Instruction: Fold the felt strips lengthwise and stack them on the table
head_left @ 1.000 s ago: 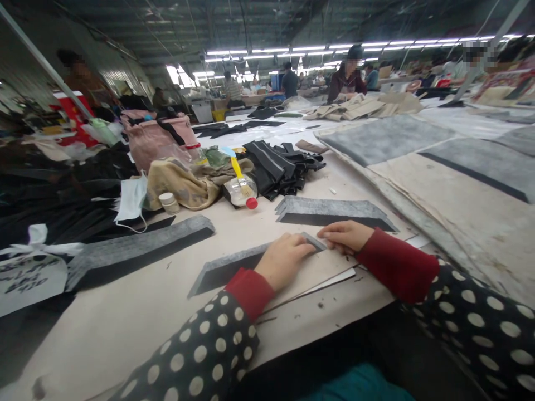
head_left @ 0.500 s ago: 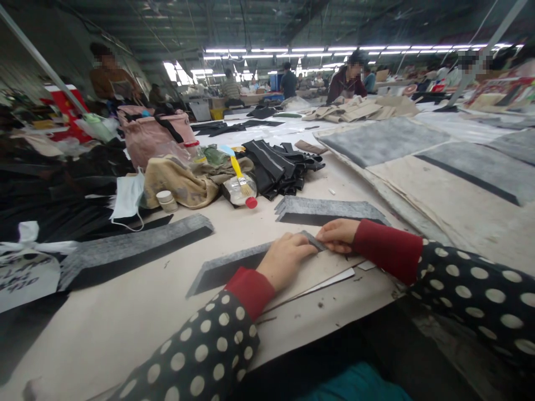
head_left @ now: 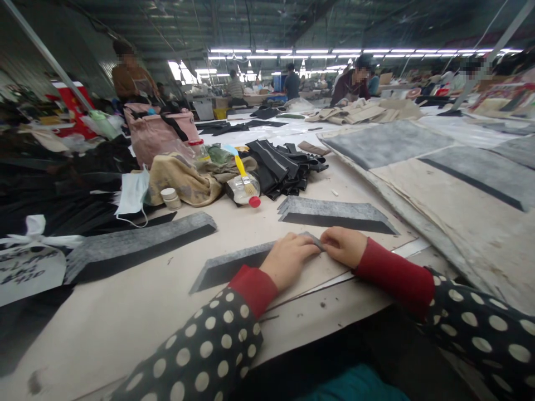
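Observation:
A grey-and-black fabric strip lies across a pale board in front of me. My left hand rests over its right part, fingers together and bent down onto the cloth, the thumb hidden. At the strip's right end my right hand pinches the edge between closed fingers, close against the left fingertips. Just beyond the hands is a stack of similar strips, fanned slightly at its left end. Another stack of strips lies to the left.
Behind the strips are a clear bottle with a red cap, a yellow-handled brush, a small jar and black fabric pieces. A face mask hangs at left. Large fabric panels cover the right. Co-workers stand farther back.
My right hand has turned and closed in on the strip's end, nearer the left fingers. The left hand stays on the strip. The view has shifted slightly.

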Tool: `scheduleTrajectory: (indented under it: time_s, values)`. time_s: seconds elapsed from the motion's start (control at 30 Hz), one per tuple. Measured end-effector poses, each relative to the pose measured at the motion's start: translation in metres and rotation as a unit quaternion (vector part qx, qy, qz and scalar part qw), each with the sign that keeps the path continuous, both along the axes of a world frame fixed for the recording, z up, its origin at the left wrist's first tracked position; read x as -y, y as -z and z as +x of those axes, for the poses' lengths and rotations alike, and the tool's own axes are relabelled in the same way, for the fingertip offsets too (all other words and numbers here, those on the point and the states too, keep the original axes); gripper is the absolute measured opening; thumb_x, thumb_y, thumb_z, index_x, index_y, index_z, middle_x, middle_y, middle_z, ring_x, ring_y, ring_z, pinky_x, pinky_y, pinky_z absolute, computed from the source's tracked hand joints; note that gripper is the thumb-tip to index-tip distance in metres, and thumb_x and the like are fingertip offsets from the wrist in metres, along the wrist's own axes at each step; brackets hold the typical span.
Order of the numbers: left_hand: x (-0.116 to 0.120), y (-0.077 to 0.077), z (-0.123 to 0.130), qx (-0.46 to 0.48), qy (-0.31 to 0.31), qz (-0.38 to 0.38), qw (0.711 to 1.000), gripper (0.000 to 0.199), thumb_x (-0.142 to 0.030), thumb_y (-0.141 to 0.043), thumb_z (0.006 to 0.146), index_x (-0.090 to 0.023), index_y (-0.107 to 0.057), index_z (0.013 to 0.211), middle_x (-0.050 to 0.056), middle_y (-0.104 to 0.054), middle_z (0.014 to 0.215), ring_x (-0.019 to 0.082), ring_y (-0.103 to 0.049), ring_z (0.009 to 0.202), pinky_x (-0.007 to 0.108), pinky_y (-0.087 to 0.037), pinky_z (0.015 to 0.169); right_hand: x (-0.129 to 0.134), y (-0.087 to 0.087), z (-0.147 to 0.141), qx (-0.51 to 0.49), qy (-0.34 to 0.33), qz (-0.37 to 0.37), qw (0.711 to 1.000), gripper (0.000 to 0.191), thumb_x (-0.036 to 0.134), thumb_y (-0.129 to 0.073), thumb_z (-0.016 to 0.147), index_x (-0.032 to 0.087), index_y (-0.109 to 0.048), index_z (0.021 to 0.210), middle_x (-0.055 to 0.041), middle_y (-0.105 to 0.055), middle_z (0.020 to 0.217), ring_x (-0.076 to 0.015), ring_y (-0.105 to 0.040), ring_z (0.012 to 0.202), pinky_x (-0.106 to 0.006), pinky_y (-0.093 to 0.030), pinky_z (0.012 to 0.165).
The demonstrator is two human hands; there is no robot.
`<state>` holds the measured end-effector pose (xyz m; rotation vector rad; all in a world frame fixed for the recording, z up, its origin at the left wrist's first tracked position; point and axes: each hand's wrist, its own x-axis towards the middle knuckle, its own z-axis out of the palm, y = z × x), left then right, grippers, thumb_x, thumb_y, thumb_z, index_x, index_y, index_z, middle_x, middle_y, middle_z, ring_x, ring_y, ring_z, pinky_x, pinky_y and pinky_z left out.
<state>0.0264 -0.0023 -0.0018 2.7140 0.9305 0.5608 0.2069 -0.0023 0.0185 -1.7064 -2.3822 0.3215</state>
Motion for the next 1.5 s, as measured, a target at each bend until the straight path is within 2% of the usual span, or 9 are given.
scheduleTrajectory:
  time_s: [0.33,0.5,0.63,0.7,0.87,1.03,1.17,1.33,1.5]
  values:
    - [-0.001,0.002,0.0,0.017,-0.014,-0.01,1.0,0.026,-0.012,-0.039,0.082,-0.024,-0.053,0.101,-0.005,-0.054,0.111,0.014,-0.044,0.097,0.029,-0.036,0.087,0.008,0.013,-0.004,0.084,-0.05,0.083,0.992,0.023,0.012,-0.041,0.075,0.015,-0.063,0.082,-0.0055,-0.057,0.075,-0.014,-0.052,0.07,-0.024,-0.036,0.065]
    - [-0.002,0.003,0.001,0.024,-0.028,-0.009,0.999,0.025,-0.01,-0.039,0.081,-0.021,-0.052,0.099,-0.002,-0.056,0.105,0.015,-0.045,0.095,0.03,-0.038,0.086,0.014,0.024,-0.01,0.187,-0.051,0.136,0.972,0.023,0.008,-0.041,0.076,0.014,-0.062,0.085,-0.0083,-0.055,0.074,-0.0181,-0.05,0.071,-0.028,-0.034,0.063]
    - [-0.001,0.002,0.001,0.012,-0.037,0.006,0.999,0.026,-0.012,-0.038,0.082,-0.02,-0.051,0.103,0.002,-0.053,0.104,0.015,-0.045,0.093,0.03,-0.039,0.084,0.019,0.028,-0.007,0.205,-0.1,0.187,0.955,0.025,0.006,-0.042,0.075,0.01,-0.06,0.093,-0.0091,-0.053,0.072,-0.018,-0.047,0.069,-0.028,-0.034,0.061]
    - [0.0,0.0,0.001,-0.002,-0.029,0.015,0.999,0.03,-0.013,-0.038,0.082,-0.023,-0.049,0.109,0.002,-0.052,0.104,0.015,-0.045,0.092,0.03,-0.039,0.083,0.022,0.029,-0.004,0.2,-0.122,0.2,0.951,0.026,0.007,-0.044,0.074,0.01,-0.06,0.095,-0.0085,-0.052,0.072,-0.0178,-0.045,0.068,-0.028,-0.034,0.062]
    - [0.004,-0.002,0.001,-0.04,-0.023,0.039,0.998,0.033,-0.015,-0.038,0.084,-0.026,-0.047,0.114,0.002,-0.05,0.104,0.016,-0.044,0.093,0.03,-0.039,0.082,0.031,0.027,0.007,0.161,-0.104,0.203,0.96,0.027,0.009,-0.041,0.077,0.011,-0.06,0.096,-0.0085,-0.053,0.075,-0.0182,-0.045,0.071,-0.029,-0.037,0.064]
    - [0.009,-0.004,0.002,-0.073,-0.044,0.05,0.995,0.032,-0.019,-0.038,0.085,-0.029,-0.046,0.114,0.003,-0.048,0.107,0.017,-0.043,0.094,0.032,-0.039,0.079,0.017,0.021,0.022,-0.015,-0.147,0.122,0.981,0.03,0.01,-0.038,0.076,0.016,-0.063,0.092,-0.0074,-0.057,0.081,-0.0151,-0.05,0.075,-0.028,-0.042,0.072]
    - [0.011,-0.004,0.003,-0.083,-0.072,0.049,0.993,0.032,-0.02,-0.037,0.085,-0.033,-0.046,0.113,0.002,-0.045,0.11,0.019,-0.041,0.098,0.035,-0.038,0.079,0.001,0.024,0.021,-0.107,-0.132,0.108,0.98,0.034,0.013,-0.035,0.079,0.013,-0.06,0.103,-0.0087,-0.058,0.082,-0.0154,-0.053,0.077,-0.029,-0.043,0.072]
    - [0.011,-0.003,0.002,-0.082,-0.082,0.031,0.993,0.033,-0.02,-0.038,0.085,-0.034,-0.045,0.113,0.003,-0.042,0.114,0.02,-0.039,0.102,0.035,-0.037,0.08,-0.003,0.026,0.012,-0.118,-0.155,0.097,0.976,0.036,0.012,-0.035,0.079,0.015,-0.06,0.104,-0.0084,-0.057,0.08,-0.0154,-0.052,0.075,-0.03,-0.044,0.07]
    - [0.01,-0.003,0.002,-0.081,-0.081,0.029,0.993,0.031,-0.022,-0.037,0.085,-0.033,-0.046,0.112,0.002,-0.043,0.112,0.02,-0.038,0.102,0.035,-0.036,0.079,-0.002,0.017,0.006,-0.03,-0.182,0.098,0.978,0.037,0.006,-0.037,0.073,0.012,-0.06,0.102,-0.0096,-0.056,0.08,-0.0163,-0.049,0.075,-0.031,-0.041,0.071]
